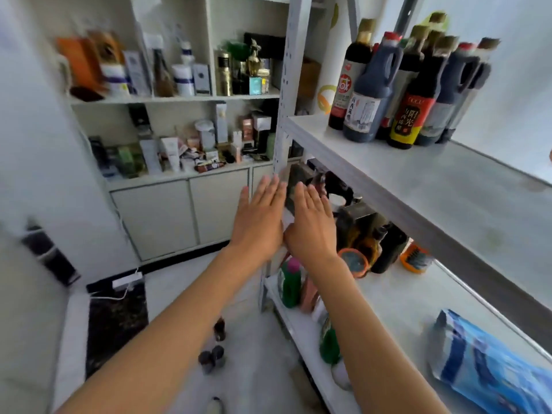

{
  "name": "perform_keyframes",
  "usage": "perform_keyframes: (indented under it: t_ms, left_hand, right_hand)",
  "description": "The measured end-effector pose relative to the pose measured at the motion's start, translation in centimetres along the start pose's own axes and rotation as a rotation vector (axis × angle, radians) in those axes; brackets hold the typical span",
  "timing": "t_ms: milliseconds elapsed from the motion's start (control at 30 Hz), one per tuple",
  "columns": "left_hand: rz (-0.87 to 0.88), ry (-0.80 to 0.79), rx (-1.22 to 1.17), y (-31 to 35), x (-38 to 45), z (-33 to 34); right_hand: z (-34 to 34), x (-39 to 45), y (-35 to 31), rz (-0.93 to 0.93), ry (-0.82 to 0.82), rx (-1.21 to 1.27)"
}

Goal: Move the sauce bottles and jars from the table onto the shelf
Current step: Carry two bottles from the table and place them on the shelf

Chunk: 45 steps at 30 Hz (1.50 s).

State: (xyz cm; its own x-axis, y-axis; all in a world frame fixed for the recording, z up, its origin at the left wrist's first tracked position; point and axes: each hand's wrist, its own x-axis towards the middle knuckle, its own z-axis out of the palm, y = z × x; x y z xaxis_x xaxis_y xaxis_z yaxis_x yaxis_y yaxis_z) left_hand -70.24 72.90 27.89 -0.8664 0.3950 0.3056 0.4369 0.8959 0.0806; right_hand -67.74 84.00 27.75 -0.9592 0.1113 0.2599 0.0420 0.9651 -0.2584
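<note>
Several dark sauce bottles [400, 91] stand bunched at the far left of the white metal shelf [418, 174], upper right. My left hand [260, 222] and my right hand [310, 225] are stretched out side by side in front of the shelf's corner post, palms away from me, fingers straight and apart, holding nothing. Both hover below the bottle level, at the height of the lower shelf's back items. Small dark bottles [212, 358] stand on the floor beneath my arms. No table is in sight.
The lower shelf board [397, 297] carries dark jars, an orange-rimmed lid, a green bottle [291, 283] and a blue bag [490, 366]. A white wall cabinet [179, 121] full of boxes and cosmetics stands behind. A dark mat with a power strip [119, 309] lies on the floor.
</note>
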Motion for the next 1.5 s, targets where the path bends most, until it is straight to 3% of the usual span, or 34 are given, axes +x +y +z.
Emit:
perform_keyframes:
  t_ms: [233,400,767,1000,1233,1500]
  left_hand:
    - [-0.361,-0.055,0.067,-10.6,-10.5,-3.9]
    - [-0.559,0.034,0.086,-17.5,-18.8,-8.0]
    - [-1.006,0.158,0.177,-28.1,-48.8,-15.9]
    - [-1.356,0.1,0.182,-32.0,-70.6,-15.8]
    - [-1.578,0.222,0.11,-34.5,-84.9,-15.8]
    - [-1.729,0.574,-0.146,-38.4,-94.8,-14.8]
  right_hand:
    - [4.2,-5.1,-12.4,-0.375,-0.08,0.082]
    - [5.1,-9.8,-22.7,-0.602,-0.127,0.188]
    - [8.1,-29.2,-47.1,-1.012,-0.224,0.422]
    - [12.6,-45.2,-57.8,-1.269,-0.446,0.363]
    - [15.6,-56.1,-65.7,-1.384,-0.589,0.38]
    - [18.9,-63.5,-72.3,-1.245,-0.909,0.454]
